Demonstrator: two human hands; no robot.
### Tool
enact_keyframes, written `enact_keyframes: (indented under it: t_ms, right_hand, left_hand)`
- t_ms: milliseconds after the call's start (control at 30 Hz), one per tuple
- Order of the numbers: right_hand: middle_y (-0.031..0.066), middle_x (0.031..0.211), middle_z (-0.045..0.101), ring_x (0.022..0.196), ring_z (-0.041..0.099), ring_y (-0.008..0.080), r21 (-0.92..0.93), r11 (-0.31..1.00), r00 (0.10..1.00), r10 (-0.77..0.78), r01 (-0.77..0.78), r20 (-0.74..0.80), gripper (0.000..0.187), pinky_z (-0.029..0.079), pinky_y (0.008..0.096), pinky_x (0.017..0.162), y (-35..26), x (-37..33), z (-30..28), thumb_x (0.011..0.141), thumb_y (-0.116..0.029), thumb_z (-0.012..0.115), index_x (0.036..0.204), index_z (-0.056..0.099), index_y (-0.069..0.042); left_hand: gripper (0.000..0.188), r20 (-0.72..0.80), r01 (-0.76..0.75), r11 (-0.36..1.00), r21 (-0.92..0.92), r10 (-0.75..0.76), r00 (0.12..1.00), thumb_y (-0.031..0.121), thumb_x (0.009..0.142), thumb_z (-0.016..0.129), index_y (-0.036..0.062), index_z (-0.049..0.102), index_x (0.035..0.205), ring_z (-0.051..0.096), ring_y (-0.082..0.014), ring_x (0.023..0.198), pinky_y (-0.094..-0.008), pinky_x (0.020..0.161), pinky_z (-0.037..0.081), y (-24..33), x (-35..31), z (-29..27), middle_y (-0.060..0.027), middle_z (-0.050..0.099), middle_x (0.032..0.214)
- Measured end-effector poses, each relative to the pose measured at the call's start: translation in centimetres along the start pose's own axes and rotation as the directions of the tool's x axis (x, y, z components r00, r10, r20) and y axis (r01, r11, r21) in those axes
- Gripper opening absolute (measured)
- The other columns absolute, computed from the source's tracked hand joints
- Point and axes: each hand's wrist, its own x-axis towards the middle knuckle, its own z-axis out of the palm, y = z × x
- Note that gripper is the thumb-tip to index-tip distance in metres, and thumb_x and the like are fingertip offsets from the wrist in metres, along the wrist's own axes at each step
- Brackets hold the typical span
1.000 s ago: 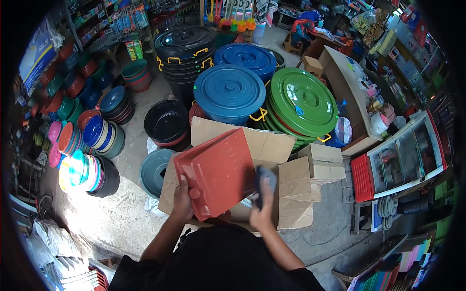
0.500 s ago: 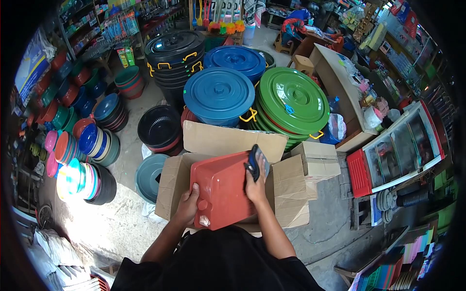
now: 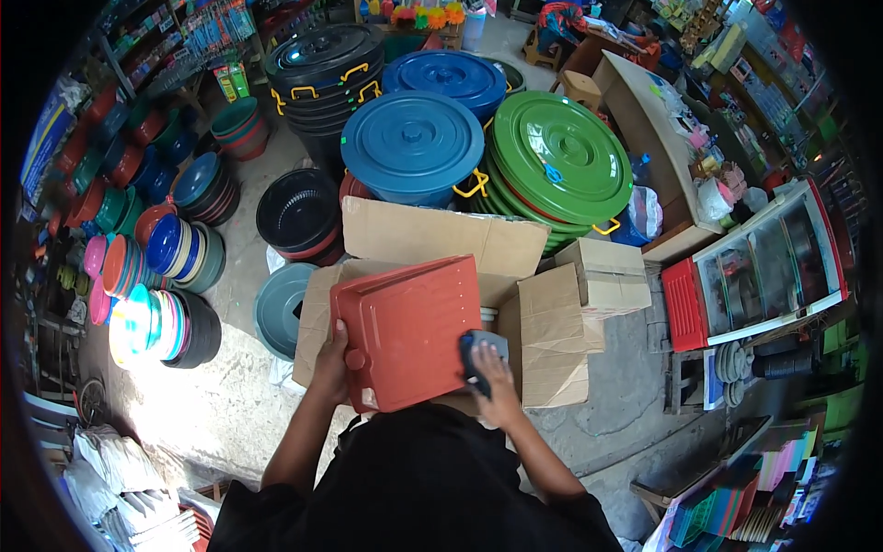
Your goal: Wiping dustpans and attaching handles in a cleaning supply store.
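Observation:
A reddish-orange rectangular plastic bin [image 3: 409,327] is tilted over the open cardboard box [image 3: 552,340], a smooth face with a round knob near one corner toward me. My left hand [image 3: 333,363] grips its left edge, thumb on the face and the other fingers hidden behind. At the bin's right edge, my right hand [image 3: 497,382] is closed on a black and grey pad-like thing [image 3: 475,363], perhaps a folded cloth. Its exact kind cannot be made out. Inside the box, something whitish shows beside the bin.
Beyond the box stand large lidded tubs, blue [image 3: 412,138] and green [image 3: 561,152]. A smaller carton [image 3: 602,276] adjoins it on the right, a grey basin [image 3: 280,308] on the left. Stacked basins [image 3: 184,248] line the left; a glass-fronted case [image 3: 754,267] stands right.
The bin has turned and shifted slightly left, showing more of its face. My right hand has slid down along its right side with the dark pad. My left hand keeps its hold.

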Motion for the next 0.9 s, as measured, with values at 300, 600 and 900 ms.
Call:
enact_keyframes:
  t_ms: [300,600,900]
  right_hand:
    - [0.0139,0.120,0.061,0.112,0.055,0.0206,0.793,0.467,0.715,0.697,-0.392,-0.058,0.039,0.042,0.0330,0.098,4.5,-2.8,-1.4,0.097,-0.019,0.055,0.129,0.054,0.003]
    - [0.0161,0.153,0.032,0.145,0.022,0.0344,0.188,0.980,0.916,-0.132,0.064,0.380,0.080,0.017,0.0525,0.117,1.0,-0.9,1.8,0.072,-0.003,0.070,0.144,0.036,-0.011]
    - [0.0159,0.110,0.059,0.107,0.057,0.0370,0.144,0.983,0.889,0.037,-0.115,0.456,0.052,0.045,0.0455,0.091,1.8,-2.5,9.0,0.063,-0.001,0.070,0.113,0.054,-0.006]
  left_hand:
    - [0.037,0.342,-0.376,0.182,0.909,0.195,0.919,0.040,0.094,0.059,0.0041,0.065,0.086,0.062,-0.0237,0.067,-0.0380,0.060,0.048,-1.4,-1.2,-1.9,-0.0066,0.061,0.071]
    - [0.031,0.674,-0.689,-0.102,0.718,-0.144,0.724,0.039,0.077,0.072,0.0090,0.063,0.076,0.062,-0.0289,0.073,-0.0437,0.065,0.048,-5.9,-1.0,-2.9,-0.0059,0.059,0.074]
    - [0.022,0.237,-0.282,0.165,0.945,0.249,0.939,0.026,0.088,0.066,0.0051,0.065,0.095,0.064,-0.0244,0.099,-0.0380,0.083,0.050,-10.7,1.1,-9.5,-0.0099,0.067,0.099]
